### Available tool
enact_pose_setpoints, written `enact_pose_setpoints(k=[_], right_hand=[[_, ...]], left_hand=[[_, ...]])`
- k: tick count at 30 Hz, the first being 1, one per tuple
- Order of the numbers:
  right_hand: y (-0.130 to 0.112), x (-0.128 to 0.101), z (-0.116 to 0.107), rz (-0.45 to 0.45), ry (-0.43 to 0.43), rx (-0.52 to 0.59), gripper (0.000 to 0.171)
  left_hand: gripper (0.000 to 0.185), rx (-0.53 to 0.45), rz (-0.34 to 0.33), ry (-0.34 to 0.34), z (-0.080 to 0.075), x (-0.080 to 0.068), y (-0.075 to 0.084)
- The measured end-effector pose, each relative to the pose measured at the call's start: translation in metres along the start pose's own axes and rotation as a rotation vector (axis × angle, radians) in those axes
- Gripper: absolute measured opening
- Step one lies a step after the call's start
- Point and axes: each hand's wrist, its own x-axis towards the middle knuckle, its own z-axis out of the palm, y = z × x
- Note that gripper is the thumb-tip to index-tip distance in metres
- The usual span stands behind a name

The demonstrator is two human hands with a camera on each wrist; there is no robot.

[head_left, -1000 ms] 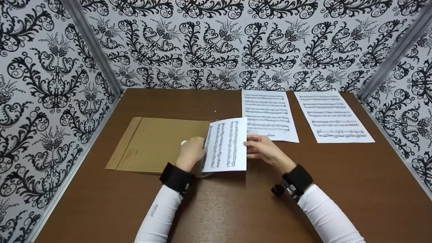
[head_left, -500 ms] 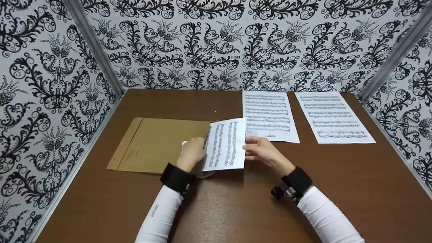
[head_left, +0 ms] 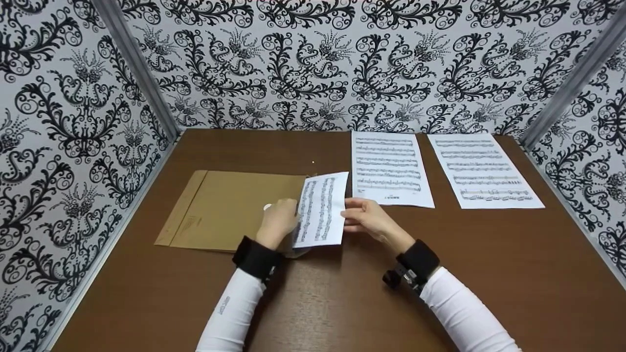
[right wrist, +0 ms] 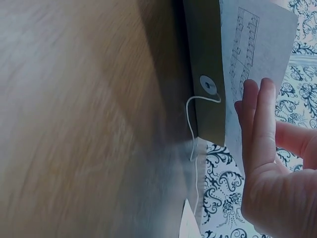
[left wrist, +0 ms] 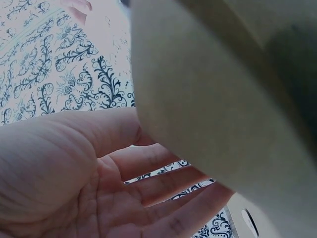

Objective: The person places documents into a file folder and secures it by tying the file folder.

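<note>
A brown envelope [head_left: 230, 210] lies flat on the table's left half, its mouth facing right. My left hand [head_left: 279, 220] holds that mouth up by the upper layer [left wrist: 213, 114], thumb against the paper and fingers underneath. A sheet of music [head_left: 320, 210] sticks partly out of the mouth, tilted up. My right hand [head_left: 356, 217] pinches its right edge, fingers [right wrist: 260, 114] flat on one face and thumb behind. The envelope's round button and string [right wrist: 207, 85] show in the right wrist view.
Two more music sheets lie flat at the back right: one [head_left: 389, 168] just beyond my right hand, the other [head_left: 481, 168] further right. Patterned walls [head_left: 313, 63] close the brown table [head_left: 342, 303] on three sides.
The held sheet has slid left, deeper into the envelope, so less of it shows. My right hand moved left with it. The left hand and envelope stayed put.
</note>
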Motion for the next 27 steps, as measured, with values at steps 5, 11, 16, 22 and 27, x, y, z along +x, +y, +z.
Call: enact_pose_setpoints(k=[5,11,16,22,27], right_hand=[[0.001,0.005,0.006,-0.001,0.0,-0.008,0.053],[0.002,0.009,0.012,-0.006,-0.001,-0.007,0.053],[0.003,0.012,0.017,-0.009,-0.004,-0.013,0.053],[0.004,0.015,0.02,-0.009,0.002,-0.012,0.053],[0.004,0.016,0.023,-0.01,-0.005,-0.015,0.054]], left_hand=[[0.014,-0.004,0.007,0.009,0.0,0.0,-0.001],[0.012,-0.004,0.006,0.008,0.0,0.0,-0.001],[0.012,0.001,0.008,0.012,0.001,0.0,-0.002],[0.013,0.004,0.002,0.009,0.001,0.0,-0.001],[0.01,-0.016,-0.001,-0.002,-0.001,0.001,-0.001]])
